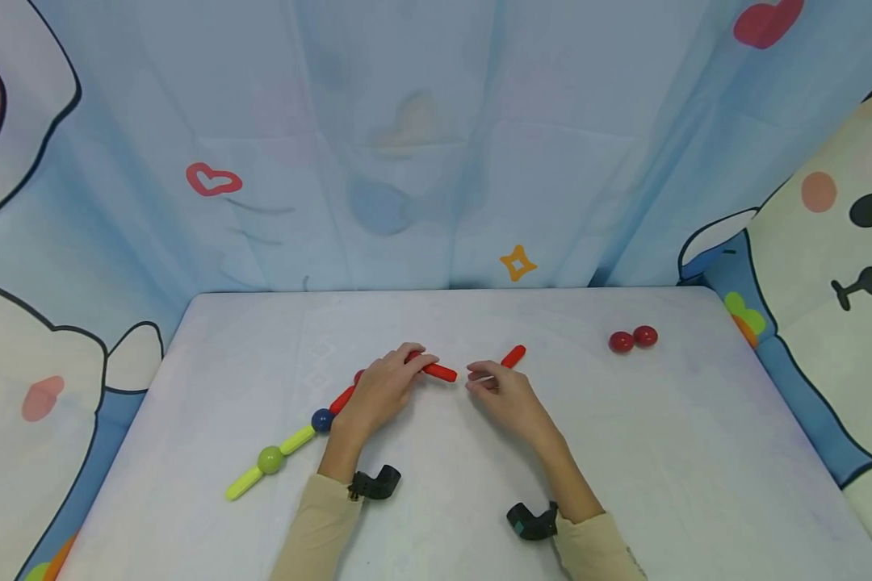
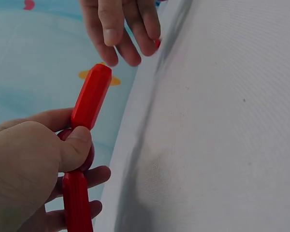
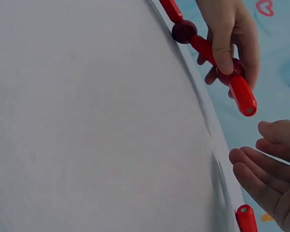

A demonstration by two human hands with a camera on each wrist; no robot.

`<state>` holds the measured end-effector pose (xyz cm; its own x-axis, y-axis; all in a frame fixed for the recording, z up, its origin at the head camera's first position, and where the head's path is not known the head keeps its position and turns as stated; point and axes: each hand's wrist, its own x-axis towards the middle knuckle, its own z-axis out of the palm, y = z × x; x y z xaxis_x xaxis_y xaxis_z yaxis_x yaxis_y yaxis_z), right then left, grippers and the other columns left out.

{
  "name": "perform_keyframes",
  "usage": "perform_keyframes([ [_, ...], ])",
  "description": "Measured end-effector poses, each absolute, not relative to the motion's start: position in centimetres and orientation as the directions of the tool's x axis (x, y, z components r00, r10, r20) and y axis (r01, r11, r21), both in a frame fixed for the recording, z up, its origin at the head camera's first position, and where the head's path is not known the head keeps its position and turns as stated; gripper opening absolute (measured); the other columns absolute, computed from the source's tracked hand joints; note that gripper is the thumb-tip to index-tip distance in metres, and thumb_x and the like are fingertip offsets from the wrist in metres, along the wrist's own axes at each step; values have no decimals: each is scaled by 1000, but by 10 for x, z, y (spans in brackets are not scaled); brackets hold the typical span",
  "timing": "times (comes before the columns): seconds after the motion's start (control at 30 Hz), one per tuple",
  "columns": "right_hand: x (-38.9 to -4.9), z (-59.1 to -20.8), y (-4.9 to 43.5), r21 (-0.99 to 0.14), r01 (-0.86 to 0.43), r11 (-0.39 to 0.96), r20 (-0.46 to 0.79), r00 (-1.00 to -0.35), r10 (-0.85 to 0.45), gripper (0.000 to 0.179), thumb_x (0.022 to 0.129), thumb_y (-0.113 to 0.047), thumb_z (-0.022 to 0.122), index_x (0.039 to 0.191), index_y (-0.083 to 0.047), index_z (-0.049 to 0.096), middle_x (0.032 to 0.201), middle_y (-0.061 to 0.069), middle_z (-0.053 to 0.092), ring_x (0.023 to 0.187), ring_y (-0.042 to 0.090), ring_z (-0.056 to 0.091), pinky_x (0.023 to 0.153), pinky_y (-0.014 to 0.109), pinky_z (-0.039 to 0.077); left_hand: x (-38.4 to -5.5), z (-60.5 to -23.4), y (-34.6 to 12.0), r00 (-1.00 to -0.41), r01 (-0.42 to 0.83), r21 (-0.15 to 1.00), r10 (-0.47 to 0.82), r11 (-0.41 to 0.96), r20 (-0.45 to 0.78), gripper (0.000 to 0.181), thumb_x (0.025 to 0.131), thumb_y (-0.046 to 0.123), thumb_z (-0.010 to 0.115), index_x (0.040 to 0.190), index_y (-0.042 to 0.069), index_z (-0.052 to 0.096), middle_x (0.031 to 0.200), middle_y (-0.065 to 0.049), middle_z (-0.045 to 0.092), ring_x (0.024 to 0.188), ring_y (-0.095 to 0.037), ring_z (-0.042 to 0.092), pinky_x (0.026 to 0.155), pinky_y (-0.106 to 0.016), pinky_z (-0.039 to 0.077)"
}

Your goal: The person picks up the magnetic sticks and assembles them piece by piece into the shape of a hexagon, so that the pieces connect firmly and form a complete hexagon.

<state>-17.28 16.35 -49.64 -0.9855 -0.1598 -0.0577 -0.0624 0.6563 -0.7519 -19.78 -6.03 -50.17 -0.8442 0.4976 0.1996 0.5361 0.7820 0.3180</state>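
My left hand (image 1: 381,391) pinches a dark red ball (image 2: 88,157) between thumb and fingers. A red rod (image 1: 439,372) sticks out of that ball toward the right, and another red rod (image 2: 77,203) joins its other side. These belong to a chain of rods and balls, running down-left through a blue ball (image 1: 323,420), a yellow-green rod (image 1: 298,440), a green ball (image 1: 270,460) and an end rod (image 1: 243,482). My right hand (image 1: 509,402) holds nothing, fingers loosely bent, a short gap from the rod's free end. Just beyond it lies a loose red rod (image 1: 513,356).
Two red balls (image 1: 633,339) lie side by side at the back right of the white-covered table (image 1: 661,468). A light blue printed curtain (image 1: 407,145) hangs behind the table's far edge. Black camera mounts (image 1: 532,523) sit on both wrists.
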Motion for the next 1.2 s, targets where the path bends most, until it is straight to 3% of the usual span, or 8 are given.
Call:
perform_keyframes([
  [0.3,-179,-490,197,-763,-97,639,29,-993,-116,32,94,-16,63,122,0,62,107,15,71,96,28,68,86,40,56,-199,-502,-61,-860,510,301,484,806,161,42,93,8,61,132,23,55,134,-3,53,111,-22,58,95,-38,51],
  [0.6,-183,-486,236,-766,26,643,-31,-1000,4,40,98,-27,57,133,-7,55,123,17,64,109,33,64,92,46,54,-199,-503,-63,-859,513,359,472,780,201,33,94,18,64,126,22,59,129,-3,55,108,-21,57,93,-37,50],
  [0.83,-184,-484,256,-760,51,648,-16,-998,60,45,100,-34,53,135,-5,53,124,20,64,111,35,64,94,49,52,-200,-501,-62,-861,509,354,469,785,198,31,93,17,65,124,21,61,127,-4,56,107,-22,58,93,-37,51],
  [1.03,-184,-483,261,-755,53,654,14,-995,97,44,99,-33,54,133,-5,54,125,20,63,112,35,62,90,49,54,-201,-500,-61,-859,512,346,466,786,211,31,93,18,65,124,21,61,126,-4,57,106,-21,59,92,-36,52],
  [1.2,-182,-483,267,-751,54,658,46,-990,135,41,100,-29,54,132,-4,54,130,20,59,119,36,57,97,51,49,-199,-502,-62,-857,515,347,467,784,219,30,92,18,66,122,22,62,125,-3,58,105,-20,60,92,-36,52],
])
